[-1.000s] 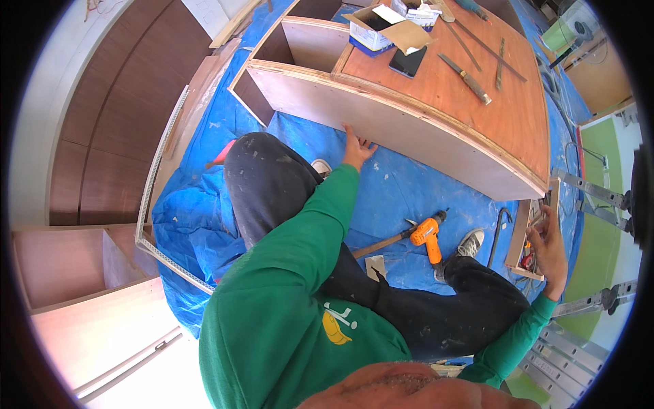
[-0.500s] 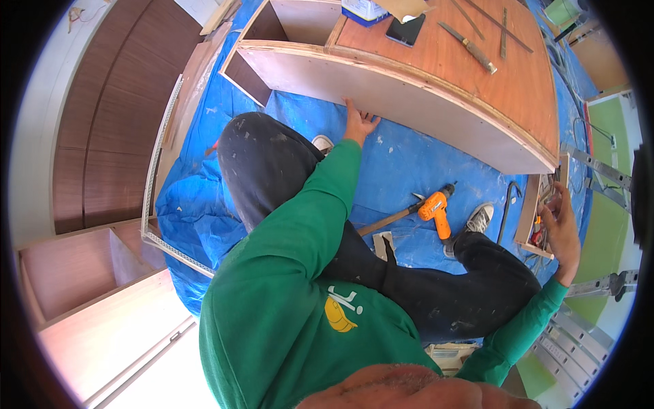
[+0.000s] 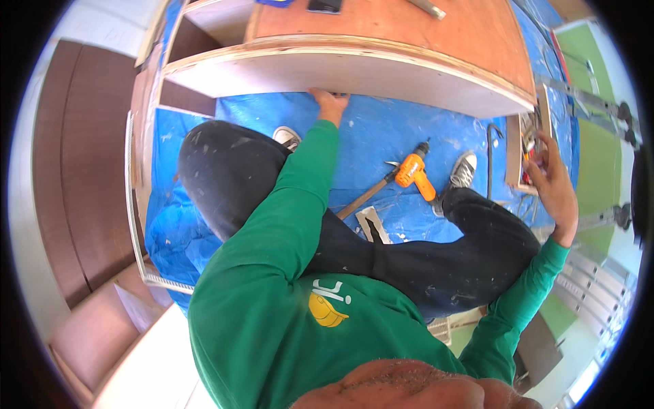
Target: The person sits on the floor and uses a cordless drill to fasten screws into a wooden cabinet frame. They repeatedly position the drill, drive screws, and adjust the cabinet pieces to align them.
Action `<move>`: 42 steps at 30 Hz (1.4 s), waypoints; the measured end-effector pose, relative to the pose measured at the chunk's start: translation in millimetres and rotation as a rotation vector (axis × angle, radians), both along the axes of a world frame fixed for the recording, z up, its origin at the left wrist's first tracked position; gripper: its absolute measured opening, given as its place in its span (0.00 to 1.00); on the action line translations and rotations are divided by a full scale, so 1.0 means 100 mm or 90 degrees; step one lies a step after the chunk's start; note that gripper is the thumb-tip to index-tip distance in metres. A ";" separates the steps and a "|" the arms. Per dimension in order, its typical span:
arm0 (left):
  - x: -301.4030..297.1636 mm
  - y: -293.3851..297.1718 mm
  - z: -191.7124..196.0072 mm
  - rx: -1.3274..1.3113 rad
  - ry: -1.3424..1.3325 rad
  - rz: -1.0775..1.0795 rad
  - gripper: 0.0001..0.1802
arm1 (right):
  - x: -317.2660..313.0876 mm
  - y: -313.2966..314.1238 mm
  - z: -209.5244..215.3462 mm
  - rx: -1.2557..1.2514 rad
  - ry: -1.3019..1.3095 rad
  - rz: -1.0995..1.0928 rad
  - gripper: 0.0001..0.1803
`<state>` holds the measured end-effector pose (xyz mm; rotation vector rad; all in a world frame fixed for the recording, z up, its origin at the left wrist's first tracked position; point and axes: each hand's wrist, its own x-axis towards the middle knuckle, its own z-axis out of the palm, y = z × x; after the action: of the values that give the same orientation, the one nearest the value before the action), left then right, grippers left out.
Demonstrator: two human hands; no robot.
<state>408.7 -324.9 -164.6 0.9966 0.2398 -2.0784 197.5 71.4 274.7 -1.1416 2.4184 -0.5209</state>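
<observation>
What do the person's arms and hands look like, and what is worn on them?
Both arms wear long green sleeves reaching to the wrists. The left hand and right hand are bare, with no gloves. The same green top carries a yellow and white emblem on the chest.

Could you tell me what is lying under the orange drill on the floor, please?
The orange drill rests on a blue tarp, with a wooden-handled hammer beside it. What lies beneath the tarp is covered. The left hand touches the wooden cabinet.
</observation>
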 end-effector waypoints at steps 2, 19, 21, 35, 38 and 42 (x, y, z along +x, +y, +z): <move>-0.28 0.16 0.14 0.020 0.024 -0.020 0.56 | 0.04 0.01 0.02 0.000 -0.006 -0.016 0.33; -1.33 1.41 0.05 -0.030 0.053 -0.581 0.54 | 0.77 -0.19 0.27 -0.060 0.208 0.078 0.27; -1.31 1.58 0.37 -0.242 -0.019 -0.797 0.50 | 0.98 -0.34 0.34 -0.042 0.164 0.129 0.23; -0.39 0.27 3.79 -1.769 -0.654 -0.854 0.34 | 2.07 0.43 0.88 -0.526 -0.098 0.587 0.18; 0.22 -0.22 3.52 -1.837 -0.790 -0.883 0.36 | 2.11 0.41 0.63 -0.426 -0.137 0.535 0.13; 0.81 -1.00 3.16 -1.770 -0.790 -0.955 0.42 | 2.15 0.13 -0.07 -0.392 -0.025 0.406 0.13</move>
<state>489.9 -424.5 151.3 0.1085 3.0274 0.0186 412.7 84.2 268.1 -2.0126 1.7297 -1.0733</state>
